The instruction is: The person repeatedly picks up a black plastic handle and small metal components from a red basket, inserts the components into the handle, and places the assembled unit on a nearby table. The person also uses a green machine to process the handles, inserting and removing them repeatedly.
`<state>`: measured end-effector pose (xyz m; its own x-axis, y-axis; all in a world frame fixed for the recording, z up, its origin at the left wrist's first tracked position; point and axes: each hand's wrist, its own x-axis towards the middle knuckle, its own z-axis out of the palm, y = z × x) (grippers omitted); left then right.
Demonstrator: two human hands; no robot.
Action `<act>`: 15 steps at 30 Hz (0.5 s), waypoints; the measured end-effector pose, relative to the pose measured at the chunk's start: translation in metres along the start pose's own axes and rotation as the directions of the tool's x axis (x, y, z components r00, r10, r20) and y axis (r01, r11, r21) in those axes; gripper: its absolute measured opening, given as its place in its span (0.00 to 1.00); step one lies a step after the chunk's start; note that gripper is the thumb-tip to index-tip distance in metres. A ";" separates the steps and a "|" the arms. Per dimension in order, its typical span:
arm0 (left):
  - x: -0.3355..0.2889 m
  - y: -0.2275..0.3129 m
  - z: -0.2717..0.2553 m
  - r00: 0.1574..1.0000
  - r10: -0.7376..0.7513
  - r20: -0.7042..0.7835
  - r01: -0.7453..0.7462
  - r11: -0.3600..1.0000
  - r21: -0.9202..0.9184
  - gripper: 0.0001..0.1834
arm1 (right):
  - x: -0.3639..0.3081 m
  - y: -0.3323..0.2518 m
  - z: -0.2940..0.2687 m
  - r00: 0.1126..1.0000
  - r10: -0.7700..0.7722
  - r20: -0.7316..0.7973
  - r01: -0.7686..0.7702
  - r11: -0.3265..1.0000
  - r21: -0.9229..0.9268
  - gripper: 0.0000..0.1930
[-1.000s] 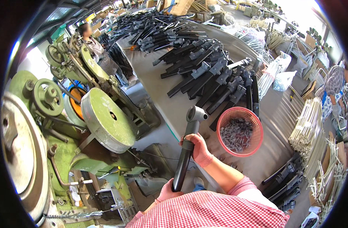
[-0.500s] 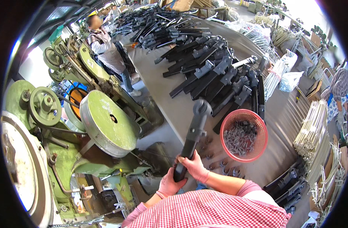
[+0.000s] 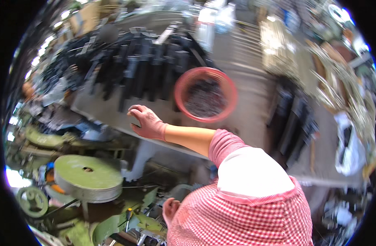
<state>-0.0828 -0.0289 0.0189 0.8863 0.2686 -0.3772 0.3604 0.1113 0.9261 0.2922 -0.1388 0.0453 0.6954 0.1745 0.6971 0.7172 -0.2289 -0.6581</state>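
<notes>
My right hand (image 3: 146, 123) reaches out over the table's near edge, left of a pink plastic basket (image 3: 177, 98). Its fingers are bent, with a gap between them and the thumb, and nothing shows inside. Just beyond it a row of black bars with grey fittings (image 3: 141, 76) lies on the table, blurred. Small dark metal parts (image 3: 205, 98) fill the bottom of the basket. Low beside my checked apron (image 3: 245, 213) is my left hand (image 3: 170, 210), fingers loosely curled and apart, with no object visible in it. The apron hides part of that hand.
A green machine with a large round wheel (image 3: 88, 170) stands at the left, below the table. More black bars (image 3: 292, 119) lie to the right. Bundles of pale rods (image 3: 278, 49) and a white plastic bag (image 3: 348, 143) are farther right.
The view has swung right, blurring the scene. Both hands have let go of the black bar they held. My right hand now stretches over the table edge; my left has dropped beside the apron.
</notes>
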 end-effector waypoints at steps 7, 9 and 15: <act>-0.054 -0.025 -0.017 0.977 -0.208 0.039 0.189 0.939 0.288 0.12 | -0.320 -0.038 -0.307 0.745 0.489 -0.455 -0.569 0.108 -0.815 0.31; -0.063 -0.036 -0.018 0.976 -0.186 0.115 0.140 0.935 0.325 0.12 | -0.378 -0.063 -0.369 0.666 0.370 -0.648 -0.658 -0.117 -0.744 0.34; -0.052 -0.027 0.026 0.935 -0.068 0.348 -0.093 0.901 0.423 0.14 | -0.387 -0.055 -0.428 0.171 0.653 -0.737 -0.948 -0.096 -0.305 0.39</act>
<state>-0.1305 -0.0705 0.0137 0.9056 -0.0898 -0.4145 0.3658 -0.3293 0.8705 -0.0360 -0.6038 -0.0666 0.5546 -0.8259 -0.1012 -0.7415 -0.4353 -0.5106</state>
